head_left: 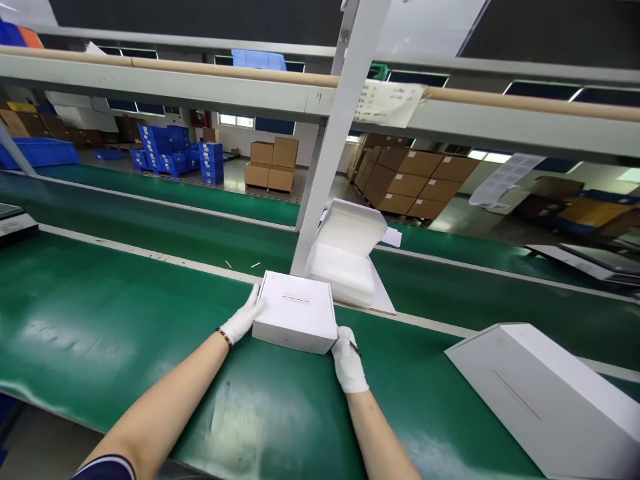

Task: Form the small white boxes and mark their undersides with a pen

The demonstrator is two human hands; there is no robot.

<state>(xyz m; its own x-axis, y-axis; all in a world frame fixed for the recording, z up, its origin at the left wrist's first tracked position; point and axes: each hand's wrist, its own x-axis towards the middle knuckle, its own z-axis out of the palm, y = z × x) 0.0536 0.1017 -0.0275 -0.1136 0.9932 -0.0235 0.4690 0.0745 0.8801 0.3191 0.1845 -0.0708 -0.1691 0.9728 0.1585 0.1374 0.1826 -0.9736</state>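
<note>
A closed white cardboard box [296, 308] with a thin red line on its lid lies on the green work surface [150, 300]. Against its left side presses my left hand [245, 316], in a white glove. My right hand [349, 360], gloved too, grips the right front corner, so the box sits between both hands. A thin dark object [355, 348] shows at the right hand's fingers; its kind I cannot make out. Just behind the box stands a stack of white foam sheets [345, 267], bent upward at the back against a metal post [327, 140].
On the right, a larger white box [555, 400] rests tilted on the surface. A pale strip [200, 265] runs along the surface's far edge. Dark flat devices lie at far left and far right. An overhead rail [225, 87] crosses above; brown cartons [415, 177] and blue crates [165, 150] stand beyond.
</note>
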